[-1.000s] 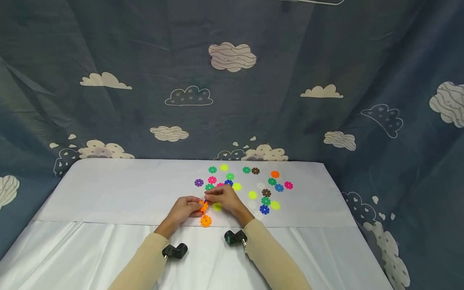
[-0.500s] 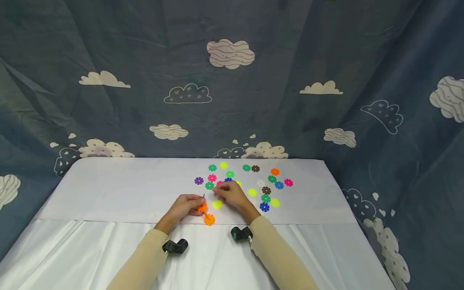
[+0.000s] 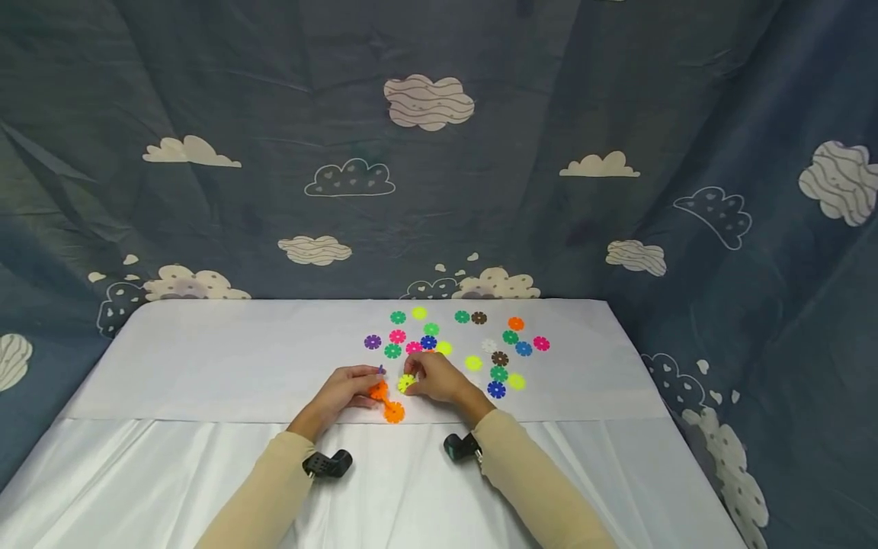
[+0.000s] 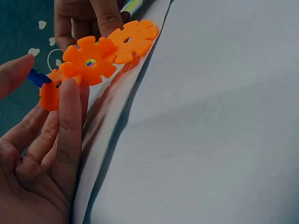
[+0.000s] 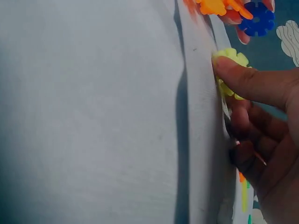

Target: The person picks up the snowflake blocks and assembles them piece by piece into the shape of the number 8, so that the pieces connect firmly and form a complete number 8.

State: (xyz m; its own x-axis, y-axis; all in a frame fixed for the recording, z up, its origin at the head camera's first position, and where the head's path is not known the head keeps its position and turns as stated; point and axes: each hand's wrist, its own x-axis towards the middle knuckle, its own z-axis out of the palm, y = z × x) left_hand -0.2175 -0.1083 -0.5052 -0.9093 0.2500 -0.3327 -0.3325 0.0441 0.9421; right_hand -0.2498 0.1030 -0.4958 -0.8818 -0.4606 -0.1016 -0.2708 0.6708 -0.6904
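My left hand (image 3: 343, 390) holds a short chain of joined orange notched plastic discs (image 3: 394, 412). In the left wrist view, three orange discs (image 4: 86, 60) run in a line, and a blue disc (image 4: 38, 78) stands edge-on at the end between thumb and fingers. The right wrist view shows that blue disc (image 5: 257, 21) face-on. Just right of the chain, my right hand (image 3: 442, 377) pinches a yellow notched disc (image 3: 406, 383) between thumb and fingers. That yellow disc (image 5: 238, 58) is apart from the chain.
Loose notched discs in several colours lie flat beyond and right of my hands, among them a purple disc (image 3: 373, 341), a brown disc (image 3: 500, 358) and a dark blue disc (image 3: 496, 390). The white table (image 3: 226, 358) ends at a cloud-patterned curtain (image 3: 439, 191).
My right hand has let go of the chain's blue disc, moved right and picked up the yellow disc from the table. My left hand stays nearly in place with the chain.
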